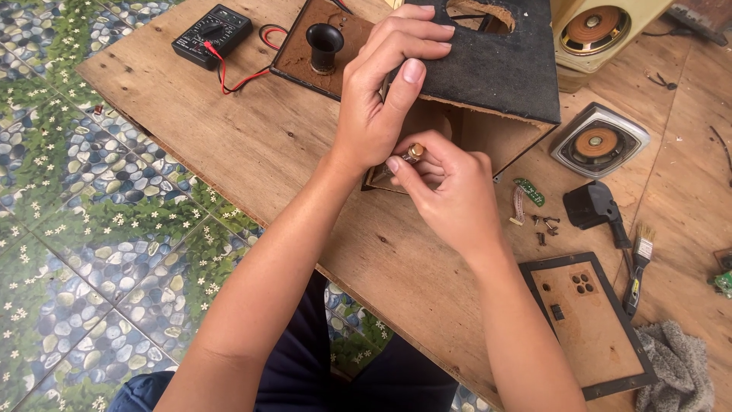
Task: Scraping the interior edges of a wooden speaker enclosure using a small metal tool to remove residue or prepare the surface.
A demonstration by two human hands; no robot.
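A black-covered wooden speaker box lies on its side on a plywood board. My left hand grips the box's near edge, thumb pressed on the black covering. Just below it, my right hand pinches a small brass-coloured cylindrical part between thumb and fingers at the box's open front. The inside of the box is mostly hidden by both hands.
A black multimeter with red and black leads sits far left beside a brown panel with a black port tube. To the right lie a square speaker driver, another speaker, a small green circuit board, screws, a brush, a framed back panel and a grey rag.
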